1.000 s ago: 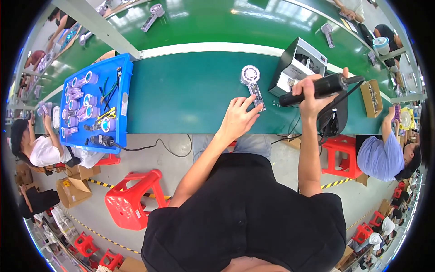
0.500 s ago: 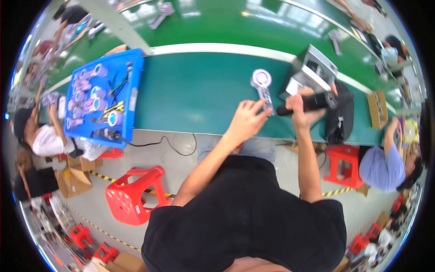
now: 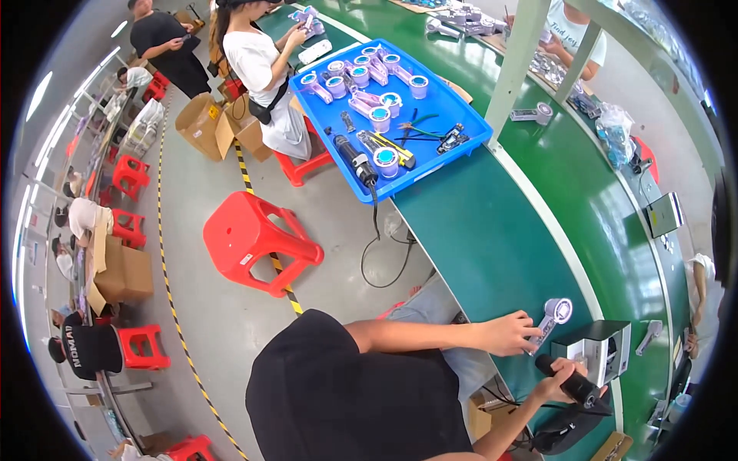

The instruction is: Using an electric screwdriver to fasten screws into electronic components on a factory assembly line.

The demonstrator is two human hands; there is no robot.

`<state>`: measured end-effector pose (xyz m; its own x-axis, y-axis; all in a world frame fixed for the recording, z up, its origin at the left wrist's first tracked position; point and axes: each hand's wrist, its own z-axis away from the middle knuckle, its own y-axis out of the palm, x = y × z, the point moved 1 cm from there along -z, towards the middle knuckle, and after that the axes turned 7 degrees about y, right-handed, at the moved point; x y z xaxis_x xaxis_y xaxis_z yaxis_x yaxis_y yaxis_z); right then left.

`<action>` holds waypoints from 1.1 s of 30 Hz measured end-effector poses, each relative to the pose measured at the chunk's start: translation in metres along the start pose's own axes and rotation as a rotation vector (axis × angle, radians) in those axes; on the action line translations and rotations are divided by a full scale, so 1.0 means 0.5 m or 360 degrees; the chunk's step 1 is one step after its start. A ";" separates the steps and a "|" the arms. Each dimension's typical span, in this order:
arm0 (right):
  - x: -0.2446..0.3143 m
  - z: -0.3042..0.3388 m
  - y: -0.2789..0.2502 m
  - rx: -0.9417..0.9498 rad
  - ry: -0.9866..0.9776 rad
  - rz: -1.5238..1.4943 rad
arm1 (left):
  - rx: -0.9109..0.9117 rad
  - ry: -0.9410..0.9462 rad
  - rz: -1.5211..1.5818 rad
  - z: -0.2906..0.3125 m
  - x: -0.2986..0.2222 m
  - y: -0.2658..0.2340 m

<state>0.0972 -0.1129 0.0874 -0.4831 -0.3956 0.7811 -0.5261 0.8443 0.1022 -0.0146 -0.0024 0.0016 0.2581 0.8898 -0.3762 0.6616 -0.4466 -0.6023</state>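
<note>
A pale purple handheld fan (image 3: 555,312) lies on the green bench, its round head pointing away from me. My left hand (image 3: 509,334) is at the lower end of its handle, thumb and fingers bent around it. The handle's inner parts seem exposed, though my fingers hide its end. Just to the right, my right hand (image 3: 565,382) is wrapped around a thick black cylindrical tool (image 3: 582,390). The tool's narrower end points toward the fan handle, apart from it. Behind the tool stands an open grey and black box (image 3: 611,349).
A blue tray (image 3: 473,138) on the bench's left holds several purple fans, pliers and a corded black tool (image 3: 357,163). A black pouch (image 3: 565,430) lies beside my right forearm. A red stool (image 3: 257,238) stands on the floor. A co-worker (image 3: 257,61) is beyond the tray.
My view has turned left, so the bench now runs diagonally and the tray shows more fully. My left fingers have closed in on the fan handle; my right hand still holds the black tool.
</note>
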 end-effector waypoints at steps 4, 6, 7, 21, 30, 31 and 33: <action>0.000 -0.003 -0.004 0.0023 0.0011 -0.0035 | 0.0034 -0.0021 0.0036 -0.004 -0.001 -0.003; 0.002 -0.004 -0.009 0.0024 -0.0010 -0.0010 | 0.0061 -0.0026 0.0060 -0.005 -0.005 0.001; 0.004 -0.002 -0.013 0.0020 -0.0028 0.0025 | 0.0053 -0.0014 0.0056 -0.004 -0.006 0.005; 0.116 -0.189 -0.088 -0.0290 -0.0112 0.0256 | 0.0159 -0.0063 0.0155 -0.029 0.011 -0.021; 0.065 -0.198 -0.122 -0.0256 -0.0038 0.0370 | 0.0197 -0.0002 0.0116 -0.033 -0.005 -0.010; 0.059 -0.200 -0.123 -0.0236 -0.0014 0.0361 | 0.0199 -0.0004 0.0109 -0.032 -0.005 -0.010; 0.052 -0.204 -0.119 -0.0237 0.0001 0.0317 | 0.0204 -0.0007 0.0101 -0.032 -0.005 -0.010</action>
<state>0.1878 -0.1366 0.1644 -0.5665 -0.2157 0.7954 -0.3113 0.9496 0.0358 -0.0071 -0.0010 0.0168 0.2935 0.8591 -0.4193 0.5488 -0.5105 -0.6620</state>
